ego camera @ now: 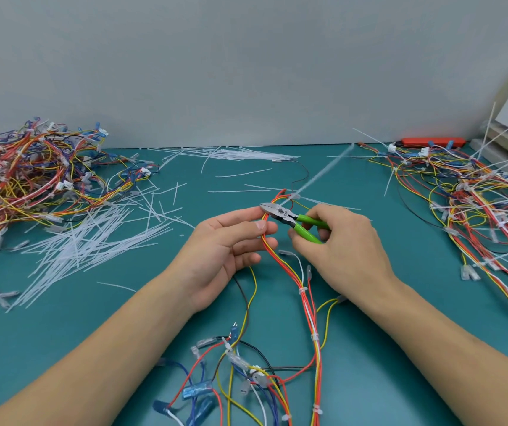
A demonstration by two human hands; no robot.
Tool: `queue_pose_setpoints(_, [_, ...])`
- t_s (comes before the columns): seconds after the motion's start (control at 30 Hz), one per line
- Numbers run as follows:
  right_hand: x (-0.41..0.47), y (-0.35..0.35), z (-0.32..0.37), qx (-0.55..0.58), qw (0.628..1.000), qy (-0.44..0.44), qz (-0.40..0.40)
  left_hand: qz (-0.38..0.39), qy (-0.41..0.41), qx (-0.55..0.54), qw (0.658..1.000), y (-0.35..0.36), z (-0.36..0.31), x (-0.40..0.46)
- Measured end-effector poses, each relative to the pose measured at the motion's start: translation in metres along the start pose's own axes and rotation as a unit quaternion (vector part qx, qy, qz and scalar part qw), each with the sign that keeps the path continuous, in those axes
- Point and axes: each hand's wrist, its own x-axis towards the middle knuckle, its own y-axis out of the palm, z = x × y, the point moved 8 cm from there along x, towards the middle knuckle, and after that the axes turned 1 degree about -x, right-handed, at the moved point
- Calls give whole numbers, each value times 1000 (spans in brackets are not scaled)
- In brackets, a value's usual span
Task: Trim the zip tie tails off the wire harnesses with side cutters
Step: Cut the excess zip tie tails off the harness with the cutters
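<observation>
The zip tie tail [323, 172] is sticking up and away as a blurred white streak just beyond both hands, rising from a tie head [293, 196] on the red, orange and yellow wire harness [289, 269]. The left hand [231, 244] is pinching that harness between thumb and curled fingers, just below the tie. The right hand [338, 247] is gripping the green handles of the side cutters [291, 219], whose nose is pointing toward the left fingertips, close beside the wires.

Judging by this, the person is lining up a cut on this tie; the blades are looking nearly closed and not yet on the tail. Next, the cutters need to be opened, moved up to the tie head and set flush against it, clear of the insulation.

Whether the blades are touching the wires is hard to make out. Out past the left hand, cut tails [92, 238] and a harness pile [31, 173] are lying; past the right hand, untrimmed harnesses [477, 198], partly cut off at the edge.
</observation>
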Motion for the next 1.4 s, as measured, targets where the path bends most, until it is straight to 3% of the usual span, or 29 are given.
queue_pose_setpoints(1.4, [0, 4, 0, 0, 1000, -10, 12, 14, -4, -2, 1000, 0, 1, 1])
